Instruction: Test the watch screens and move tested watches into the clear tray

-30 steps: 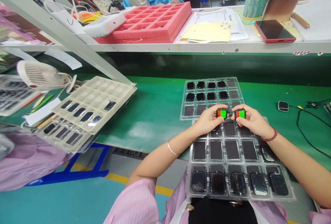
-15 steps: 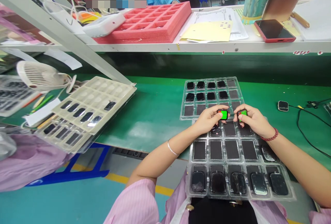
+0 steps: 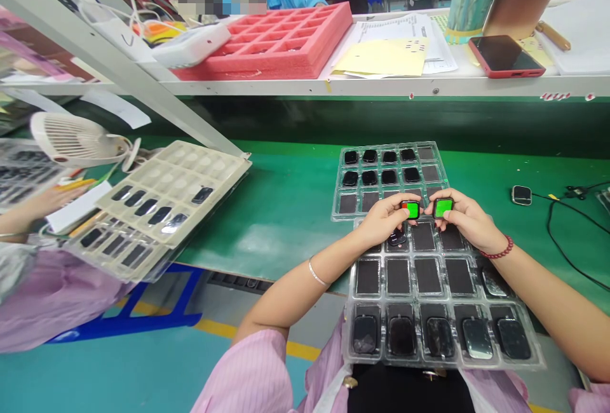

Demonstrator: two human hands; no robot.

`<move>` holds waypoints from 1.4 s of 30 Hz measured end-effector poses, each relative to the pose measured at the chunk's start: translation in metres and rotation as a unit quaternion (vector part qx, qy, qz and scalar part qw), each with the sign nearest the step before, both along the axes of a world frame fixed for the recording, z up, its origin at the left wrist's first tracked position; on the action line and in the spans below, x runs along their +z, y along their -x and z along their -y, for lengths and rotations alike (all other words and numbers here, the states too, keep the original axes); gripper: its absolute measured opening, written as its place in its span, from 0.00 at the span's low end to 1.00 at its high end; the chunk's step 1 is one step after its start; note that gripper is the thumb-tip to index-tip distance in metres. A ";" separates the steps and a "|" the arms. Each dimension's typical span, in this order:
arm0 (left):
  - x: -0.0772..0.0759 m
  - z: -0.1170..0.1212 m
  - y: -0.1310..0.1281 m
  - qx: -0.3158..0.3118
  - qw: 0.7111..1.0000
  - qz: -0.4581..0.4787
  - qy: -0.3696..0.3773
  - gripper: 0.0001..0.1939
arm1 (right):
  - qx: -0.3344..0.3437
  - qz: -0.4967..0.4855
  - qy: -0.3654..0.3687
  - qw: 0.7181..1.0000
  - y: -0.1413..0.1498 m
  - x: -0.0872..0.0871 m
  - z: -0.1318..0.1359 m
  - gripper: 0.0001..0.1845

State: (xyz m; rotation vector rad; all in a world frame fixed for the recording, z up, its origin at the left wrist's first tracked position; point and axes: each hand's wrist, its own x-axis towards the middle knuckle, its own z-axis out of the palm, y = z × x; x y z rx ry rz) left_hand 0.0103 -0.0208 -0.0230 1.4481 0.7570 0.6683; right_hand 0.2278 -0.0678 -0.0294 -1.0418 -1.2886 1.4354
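Hands (image 3: 384,221) hold apparent watch screens (image 3: 412,209) above tray edge (image 3: 351,330).

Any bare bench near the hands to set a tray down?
Bare green bench lies between the beige tray and the upper clear tray; another patch lies right of that tray, before the black cable. Crowded around the left hand and right hand, each pinching a green-screen device, and by the fan.
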 end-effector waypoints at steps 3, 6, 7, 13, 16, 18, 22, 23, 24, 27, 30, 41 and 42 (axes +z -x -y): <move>0.001 0.000 0.000 -0.003 1.000 -0.002 -0.005 0.17 | 0.001 0.004 -0.011 1.000 0.001 0.000 0.000 0.18; -0.001 0.000 0.000 -0.003 1.000 0.003 0.001 0.16 | 0.007 0.016 -0.018 1.000 0.002 0.001 0.000 0.17; -0.002 0.000 0.000 -0.004 1.000 0.010 0.000 0.17 | 0.007 0.019 -0.019 1.000 0.002 0.001 0.001 0.17; -0.009 -0.001 -0.001 -0.014 0.998 0.067 -0.015 0.20 | -0.001 0.033 -0.020 0.999 0.002 0.001 0.000 0.16; -0.010 -0.001 -0.001 -0.010 0.999 0.045 0.000 0.17 | -0.017 0.049 -0.019 0.998 0.003 0.001 0.000 0.13; -0.010 -0.001 -0.001 -0.007 0.999 0.041 0.003 0.17 | -0.020 0.062 -0.024 0.998 0.004 0.001 0.001 0.13; -0.009 -0.001 -0.001 0.007 0.998 0.062 -0.003 0.20 | 0.003 0.070 -0.054 0.996 0.006 0.000 0.002 0.17; -0.009 -0.001 -0.001 0.011 0.998 0.064 0.000 0.19 | 0.007 0.073 -0.058 0.996 0.006 0.000 0.003 0.18; -0.009 -0.001 -0.001 0.016 0.998 0.065 0.004 0.18 | 0.010 0.078 -0.058 0.995 0.006 0.000 0.003 0.18; -0.008 -0.002 -0.002 0.030 0.997 0.071 0.014 0.17 | 0.008 0.094 -0.049 0.994 0.005 -0.001 0.003 0.18; -0.007 -0.001 -0.003 0.036 0.996 0.076 0.016 0.20 | 0.008 0.088 -0.047 0.995 0.004 -0.001 0.002 0.19; -0.006 0.001 -0.003 0.041 0.999 0.034 -0.002 0.20 | 0.016 0.082 -0.055 0.995 0.006 0.000 0.003 0.22; -0.006 0.001 -0.003 0.041 0.999 0.030 -0.003 0.21 | 0.016 0.080 -0.057 0.995 0.006 0.000 0.003 0.23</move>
